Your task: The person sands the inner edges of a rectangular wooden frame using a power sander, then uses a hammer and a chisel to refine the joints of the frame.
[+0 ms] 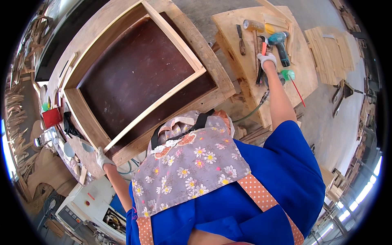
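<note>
My right hand [267, 60], in a white glove, is closed around a hammer [264, 48] with an orange part below its metal head, over the side table. Part of its handle is hidden by my fingers. At the near left corner of a pale wooden frame [157, 102], my gloved left hand [104, 158] grips the wood. The frame lies on a workbench with a dark red-brown top [139, 69]. Close to my right hand lie a teal cordless drill [281, 47], a chisel [240, 40] and a green air blow gun with a red nozzle [288, 75].
The side table [228, 61] also bears a roll of tape [253, 25] and wood strips. An air hose [249, 115] runs off its near edge. Stacked pale boards [330, 49] lie farther right. A white machine cabinet [87, 204] stands at the lower left, a red box [52, 117] left of the frame.
</note>
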### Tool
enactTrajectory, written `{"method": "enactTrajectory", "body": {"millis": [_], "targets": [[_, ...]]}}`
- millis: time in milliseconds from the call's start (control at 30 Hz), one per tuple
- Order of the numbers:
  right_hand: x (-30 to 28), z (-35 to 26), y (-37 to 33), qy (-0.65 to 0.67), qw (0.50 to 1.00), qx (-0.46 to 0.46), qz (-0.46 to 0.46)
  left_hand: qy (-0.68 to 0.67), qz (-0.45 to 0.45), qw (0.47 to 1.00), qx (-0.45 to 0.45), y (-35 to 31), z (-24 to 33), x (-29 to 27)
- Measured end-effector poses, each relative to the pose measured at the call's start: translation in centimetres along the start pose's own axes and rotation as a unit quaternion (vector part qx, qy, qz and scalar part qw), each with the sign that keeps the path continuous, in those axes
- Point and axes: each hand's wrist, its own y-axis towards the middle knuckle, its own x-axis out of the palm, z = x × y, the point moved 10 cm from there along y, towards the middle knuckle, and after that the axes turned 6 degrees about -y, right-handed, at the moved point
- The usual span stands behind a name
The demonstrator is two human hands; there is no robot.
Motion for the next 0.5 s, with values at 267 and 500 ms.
{"method": "enactTrajectory", "body": {"millis": [267, 500], "targets": [[-9.7, 5.2, -10.3, -0.133, 0.975, 0.165, 0.072, 0.328, -0.245, 0.822, 0.396, -20.1, 7.4, 19.8], [-4.7, 6.2, -10.5, -0.032, 0.990, 0.125, 0.051, 0.651, -0.410, 0.547, 0.330, -26.6, 0.4, 32.3]]}}
